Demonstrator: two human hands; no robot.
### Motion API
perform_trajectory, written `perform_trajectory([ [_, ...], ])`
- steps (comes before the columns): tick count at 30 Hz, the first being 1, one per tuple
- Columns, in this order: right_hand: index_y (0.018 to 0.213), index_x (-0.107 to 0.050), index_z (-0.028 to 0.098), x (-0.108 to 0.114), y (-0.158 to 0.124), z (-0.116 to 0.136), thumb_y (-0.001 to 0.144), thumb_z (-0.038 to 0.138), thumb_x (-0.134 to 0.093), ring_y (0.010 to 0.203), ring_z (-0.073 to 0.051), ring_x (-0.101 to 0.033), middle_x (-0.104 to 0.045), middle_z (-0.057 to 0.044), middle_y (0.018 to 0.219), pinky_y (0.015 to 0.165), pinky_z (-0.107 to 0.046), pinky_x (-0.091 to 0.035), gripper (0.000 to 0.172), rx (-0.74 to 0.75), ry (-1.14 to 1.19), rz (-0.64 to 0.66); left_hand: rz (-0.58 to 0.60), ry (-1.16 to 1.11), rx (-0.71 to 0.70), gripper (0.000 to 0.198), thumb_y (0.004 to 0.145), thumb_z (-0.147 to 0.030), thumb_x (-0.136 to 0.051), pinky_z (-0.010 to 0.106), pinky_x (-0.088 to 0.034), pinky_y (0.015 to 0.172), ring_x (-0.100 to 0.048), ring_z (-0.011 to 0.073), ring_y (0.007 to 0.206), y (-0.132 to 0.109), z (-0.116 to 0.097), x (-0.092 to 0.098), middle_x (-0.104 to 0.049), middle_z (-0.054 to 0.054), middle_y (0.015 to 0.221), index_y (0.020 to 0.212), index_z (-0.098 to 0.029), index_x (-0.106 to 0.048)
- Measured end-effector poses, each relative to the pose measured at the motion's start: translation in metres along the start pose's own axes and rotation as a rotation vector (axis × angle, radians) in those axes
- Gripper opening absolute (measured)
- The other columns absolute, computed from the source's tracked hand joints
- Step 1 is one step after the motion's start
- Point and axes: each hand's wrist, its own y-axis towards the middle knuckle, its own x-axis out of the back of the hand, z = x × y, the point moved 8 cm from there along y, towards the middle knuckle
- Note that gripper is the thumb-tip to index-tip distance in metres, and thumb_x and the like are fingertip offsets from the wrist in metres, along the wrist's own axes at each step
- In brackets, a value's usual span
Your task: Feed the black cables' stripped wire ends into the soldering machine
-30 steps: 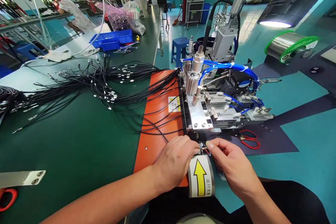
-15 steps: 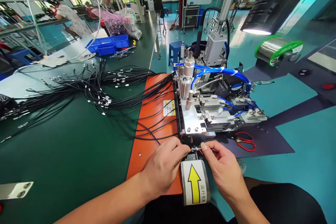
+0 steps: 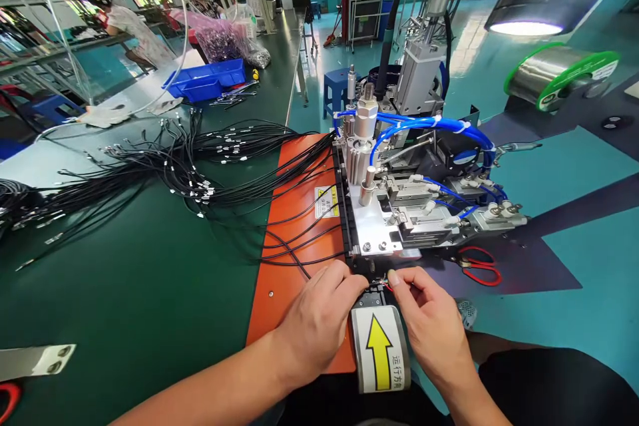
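1. We find the left hand point(image 3: 319, 319) closed in a pinch at the cable end point(image 3: 381, 281).
2. We note the right hand point(image 3: 433, 319) likewise pinched at its thin wires point(image 3: 389, 286).
3. We record the cable end running crosswise between both hands, neither nearer, just before the machine point(image 3: 368, 223).

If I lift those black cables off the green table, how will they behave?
Probably floppy, perhaps slightly springy: the black cables bend in smooth curves across the green table. They'd likely tangle, since many overlap. Their pale ends might snag, as they're bunched together.
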Motion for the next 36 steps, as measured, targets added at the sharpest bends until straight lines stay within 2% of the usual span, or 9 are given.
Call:
perform_trajectory([
  [18, 0.082, -0.066, 0.02, 0.002, -0.004, 0.006, 0.09, 0.058, -0.057, 0.063, -0.014, -0.052, -0.059, -0.001, 0.071, 0.055, -0.024, -0.043, 0.039, 0.059, -0.048, -0.036, 0.02, 0.012, 0.021, 0.023, 0.096, -0.004, -0.041, 0.027, -0.039, 0.065, -0.044, 0.0166, 0.076, -0.002, 0.002, -0.002, -0.047, 0.005, 0.088, 0.105, -0.016, -0.058],
  [29, 0.084, -0.065, 0.021, 0.0, -0.001, 0.0, 0.09, 0.061, -0.057, 0.065, -0.014, -0.051, -0.058, 0.0, 0.072, 0.058, -0.024, -0.043, 0.041, 0.016, -0.038, -0.009, 0.016, 0.035, 0.008, 0.023, 0.096, -0.005, -0.041, 0.029, -0.04, 0.066, -0.045, 0.0176, 0.076, -0.001, 0.0, -0.002, -0.048, 0.006, 0.087, 0.106, -0.015, -0.059],
  [36, 0.083, -0.065, 0.022, 0.0, -0.001, -0.004, 0.089, 0.064, -0.056, 0.062, -0.014, -0.049, -0.057, 0.001, 0.069, 0.055, -0.024, -0.04, 0.044, -0.036, -0.073, -0.01, 0.015, 0.105, 0.003, 0.02, 0.096, -0.007, -0.044, 0.03, -0.042, 0.067, -0.046, 0.0188, 0.077, -0.001, 0.0, -0.004, -0.05, 0.006, 0.088, 0.107, -0.015, -0.059],
])
